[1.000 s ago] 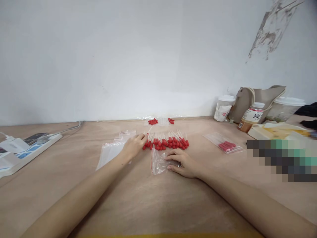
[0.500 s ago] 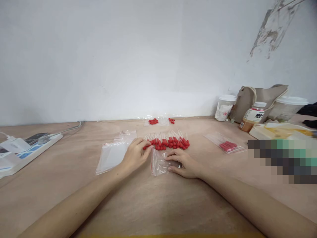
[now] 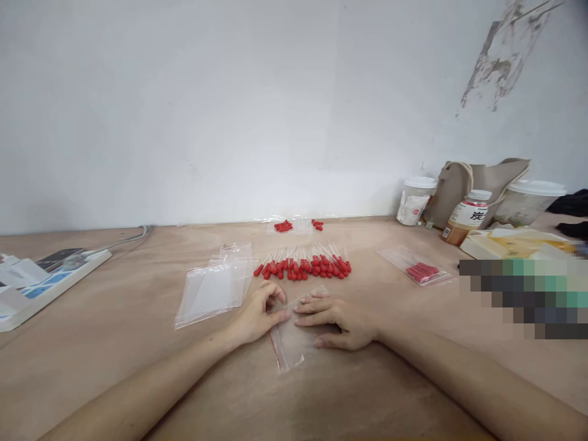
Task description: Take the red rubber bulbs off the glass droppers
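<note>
A clear zip bag (image 3: 287,352) with a red line along its edge lies flat on the table in front of me. My left hand (image 3: 260,312) rests at the bag's left edge, fingers curled and thumb apart from them on the plastic. Across the bag's right part lies my right hand (image 3: 342,320), palm down with fingers spread. Just beyond both hands is a row of thin pale sticks with red bulb-shaped heads (image 3: 303,268), heads toward me. A stack of flat clear zip bags (image 3: 209,294) lies left of my left hand.
Near the wall, clear bags hold red pieces (image 3: 283,226). On the right lies a zip bag with red pieces (image 3: 421,272). Behind it stand a lidded cup (image 3: 416,202), a bottle (image 3: 467,217) and a beige bag (image 3: 448,196). A power strip (image 3: 55,282) sits at left.
Both hands have drawn back toward me, the zip bag shifting with them. My left hand has left the red-headed sticks, uncovering the row's left end. The right fingers lie flatter.
</note>
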Tool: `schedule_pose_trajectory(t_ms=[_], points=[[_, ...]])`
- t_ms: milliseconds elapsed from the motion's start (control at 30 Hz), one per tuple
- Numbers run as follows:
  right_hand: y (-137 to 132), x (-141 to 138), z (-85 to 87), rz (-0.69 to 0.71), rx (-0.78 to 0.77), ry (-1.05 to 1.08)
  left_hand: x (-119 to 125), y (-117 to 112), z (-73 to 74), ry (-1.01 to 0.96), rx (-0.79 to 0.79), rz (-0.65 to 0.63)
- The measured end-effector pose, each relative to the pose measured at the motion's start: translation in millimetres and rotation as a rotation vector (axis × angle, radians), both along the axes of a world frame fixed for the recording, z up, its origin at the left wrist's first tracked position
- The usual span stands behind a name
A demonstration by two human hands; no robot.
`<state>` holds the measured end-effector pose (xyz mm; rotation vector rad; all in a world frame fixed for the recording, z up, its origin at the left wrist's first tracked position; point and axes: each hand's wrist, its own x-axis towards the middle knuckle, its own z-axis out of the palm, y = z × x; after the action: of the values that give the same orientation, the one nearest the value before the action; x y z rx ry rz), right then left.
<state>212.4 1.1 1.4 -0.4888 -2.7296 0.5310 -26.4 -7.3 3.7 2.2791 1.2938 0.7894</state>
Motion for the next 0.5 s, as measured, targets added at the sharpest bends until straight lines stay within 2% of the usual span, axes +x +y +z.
schedule_pose_trajectory(t_ms=[133,200,400,467,500], points=[[-8.1,-7.1,0.5,0.056,-0.052,0.063,3.4,-7.7,9.7,0.061,-0.264,-0.028],[-12.7,-10.2,0.1,0.076,-0.070,0.096,4.0,-16.0,16.6,0.115,-0.327,-0.036],[-16.9,-9.2,8.8,0.071,-0.220,0.175,8.7,-32.3,24.7,0.175,-0.292,-0.016],[-6.2,0.4,16.0,-0.035,-0.239,0.244,8.0,-32.4,26.7,0.166,-0.240,-0.029],[2.1,8.2,19.4,-0.148,-0.213,0.297,6.1,-31.2,28.6,0.156,-0.204,-0.032]])
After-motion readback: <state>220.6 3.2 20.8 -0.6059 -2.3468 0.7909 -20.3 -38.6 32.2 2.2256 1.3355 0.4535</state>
